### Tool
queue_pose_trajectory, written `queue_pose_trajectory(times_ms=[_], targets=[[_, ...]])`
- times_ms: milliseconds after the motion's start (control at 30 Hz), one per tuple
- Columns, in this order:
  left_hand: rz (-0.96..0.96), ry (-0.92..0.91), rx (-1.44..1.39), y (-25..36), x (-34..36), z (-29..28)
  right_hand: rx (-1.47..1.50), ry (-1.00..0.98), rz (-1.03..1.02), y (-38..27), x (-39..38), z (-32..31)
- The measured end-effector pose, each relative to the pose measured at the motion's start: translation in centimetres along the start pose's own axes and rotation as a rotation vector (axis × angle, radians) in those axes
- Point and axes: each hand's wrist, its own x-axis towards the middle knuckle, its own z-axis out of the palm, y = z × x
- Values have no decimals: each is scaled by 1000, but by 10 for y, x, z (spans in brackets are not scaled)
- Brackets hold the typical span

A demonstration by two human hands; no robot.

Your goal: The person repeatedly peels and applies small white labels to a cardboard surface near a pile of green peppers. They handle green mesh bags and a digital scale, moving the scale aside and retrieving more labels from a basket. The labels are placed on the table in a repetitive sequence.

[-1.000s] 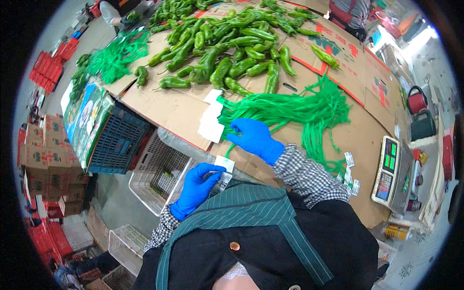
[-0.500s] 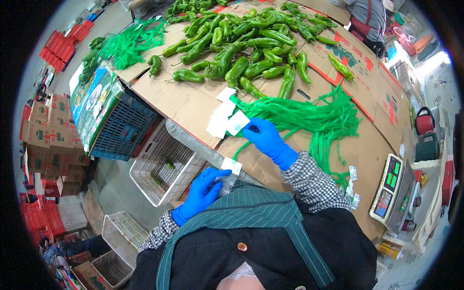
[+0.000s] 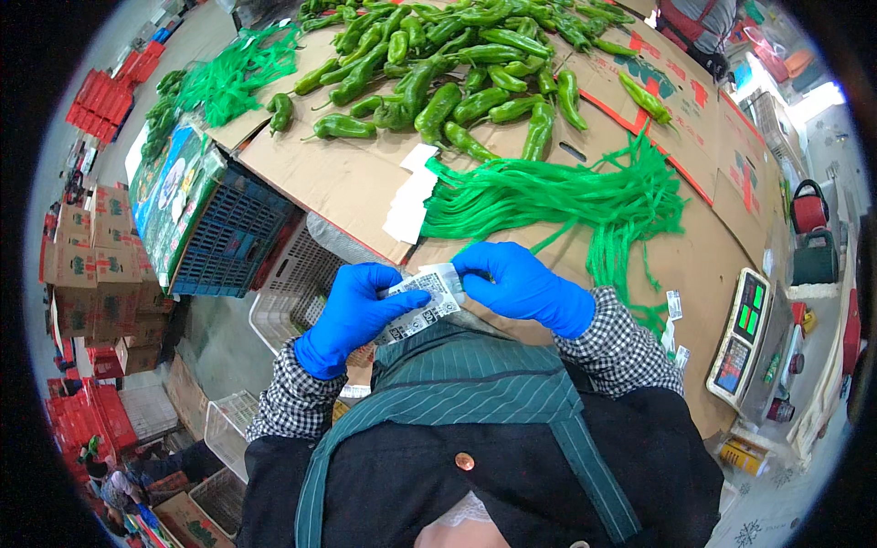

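Note:
My left hand (image 3: 347,315), in a blue glove, grips a white strip of printed labels (image 3: 418,309) in front of the apron, thumb lying across its face. At the strip's right end, my blue-gloved right hand (image 3: 516,285) pinches a white tag (image 3: 451,277) between thumb and fingers. The strip and tag overlap, so where they touch is hard to see. Just beyond the hands, a bundle of green mesh net bags (image 3: 548,196) lies on the cardboard. White tags (image 3: 411,201) fan out in a stack at the bundle's left end.
A heap of green peppers (image 3: 457,78) covers the table's far part. More green netting (image 3: 239,78) lies far left. Below the left edge stand a blue crate (image 3: 228,228) and a white crate (image 3: 297,279). A scale (image 3: 738,338) sits at the right.
My right hand has come nearer, away from the tag stack. My left hand has risen toward it, bringing the printed label strip into view. Both hands now meet over the table's near edge.

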Motion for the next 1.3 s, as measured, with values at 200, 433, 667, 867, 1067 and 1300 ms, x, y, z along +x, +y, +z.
queue_pose_trajectory(times_ms=[200,433,667,867,1067,1300], targets=[[-36,-138,110,4,8,0,14,-65,36,1,-2,-1],[-147,-198,59,4,13,3,-2,-54,34,1,-2,1],[-167,-188,14,-3,14,5,6,-38,20,5,-2,5],[-187,-182,34,-3,15,6,17,-56,34,2,-1,3],[-182,-197,111,-5,18,5,28,-74,34,7,-2,5],[-108,-175,84,-12,17,8,10,-78,33,8,-2,4]])
